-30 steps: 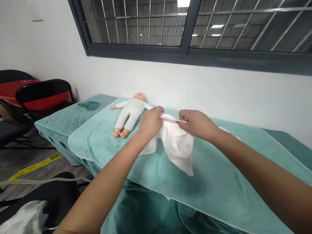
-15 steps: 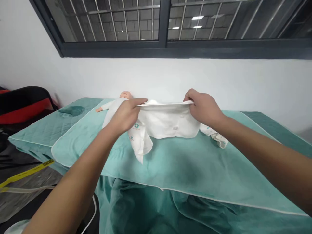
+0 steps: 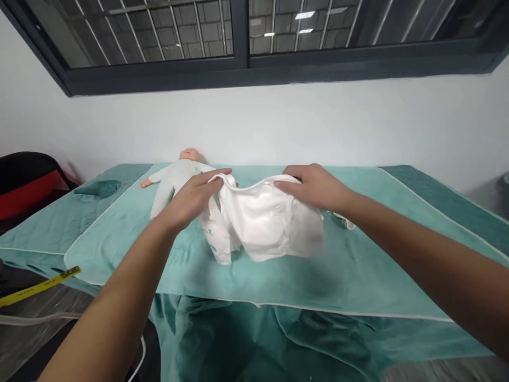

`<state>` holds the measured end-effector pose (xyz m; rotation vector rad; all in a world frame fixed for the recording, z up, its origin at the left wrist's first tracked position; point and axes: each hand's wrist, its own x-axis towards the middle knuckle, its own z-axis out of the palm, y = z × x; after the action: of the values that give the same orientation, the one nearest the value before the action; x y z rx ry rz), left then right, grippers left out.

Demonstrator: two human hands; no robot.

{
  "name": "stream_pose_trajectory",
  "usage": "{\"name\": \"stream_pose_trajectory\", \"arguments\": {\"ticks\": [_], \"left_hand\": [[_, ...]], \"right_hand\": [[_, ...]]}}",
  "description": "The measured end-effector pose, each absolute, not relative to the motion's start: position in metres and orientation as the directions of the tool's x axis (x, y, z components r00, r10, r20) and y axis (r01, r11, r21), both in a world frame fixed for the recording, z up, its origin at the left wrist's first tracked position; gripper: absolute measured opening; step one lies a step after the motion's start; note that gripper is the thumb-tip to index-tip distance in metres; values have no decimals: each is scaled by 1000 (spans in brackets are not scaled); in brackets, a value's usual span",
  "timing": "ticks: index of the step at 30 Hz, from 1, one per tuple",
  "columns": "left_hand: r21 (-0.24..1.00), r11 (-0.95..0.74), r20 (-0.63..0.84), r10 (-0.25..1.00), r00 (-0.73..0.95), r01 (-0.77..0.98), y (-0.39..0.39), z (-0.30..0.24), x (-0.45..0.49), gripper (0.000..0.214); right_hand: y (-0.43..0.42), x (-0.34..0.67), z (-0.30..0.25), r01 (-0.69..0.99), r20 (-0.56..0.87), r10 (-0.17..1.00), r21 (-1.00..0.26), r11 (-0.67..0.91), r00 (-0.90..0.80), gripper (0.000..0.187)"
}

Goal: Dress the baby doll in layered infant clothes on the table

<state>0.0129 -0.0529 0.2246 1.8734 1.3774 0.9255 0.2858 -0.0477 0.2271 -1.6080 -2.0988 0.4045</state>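
A small white baby garment [image 3: 262, 228] with printed patches hangs above the green bed cover, its upper edge sagging between my hands. My left hand [image 3: 199, 193] is closed on one end of that edge, with a sleeve-like part dangling below. My right hand [image 3: 312, 185] pinches the other end, thumb and fingers pressed on the cloth. Behind my left hand a baby doll [image 3: 175, 175] in a pale suit lies on its back, partly covered by the hand and garment. Another small patterned cloth [image 3: 345, 220] shows beneath my right forearm, mostly hidden.
The bed has a green cover [image 3: 302, 297] with white piping. A white wall and a dark-framed window [image 3: 238, 71] stand behind it. A black and red chair [image 3: 32, 185] is at the left, with a yellow strap [image 3: 40, 286] and pale tubing below.
My hands have come closer together, and the garment's taut upper edge now sags. The cloth hangs lower, and more of the doll shows. The whole view has shifted a little.
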Motion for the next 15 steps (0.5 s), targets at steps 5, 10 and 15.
{"name": "stream_pose_trajectory", "arguments": {"ticks": [5, 10, 15], "left_hand": [[588, -280, 224, 958, 180, 759, -38, 207, 9, 36], [121, -290, 204, 943, 262, 949, -20, 180, 0, 29], [210, -214, 436, 894, 105, 954, -14, 166, 0, 25]], "right_hand": [[-34, 308, 217, 910, 245, 967, -382, 158, -65, 19], [-27, 332, 203, 990, 309, 949, -96, 102, -67, 30], [-34, 335, 194, 994, 153, 988, -100, 42, -26, 35]]}}
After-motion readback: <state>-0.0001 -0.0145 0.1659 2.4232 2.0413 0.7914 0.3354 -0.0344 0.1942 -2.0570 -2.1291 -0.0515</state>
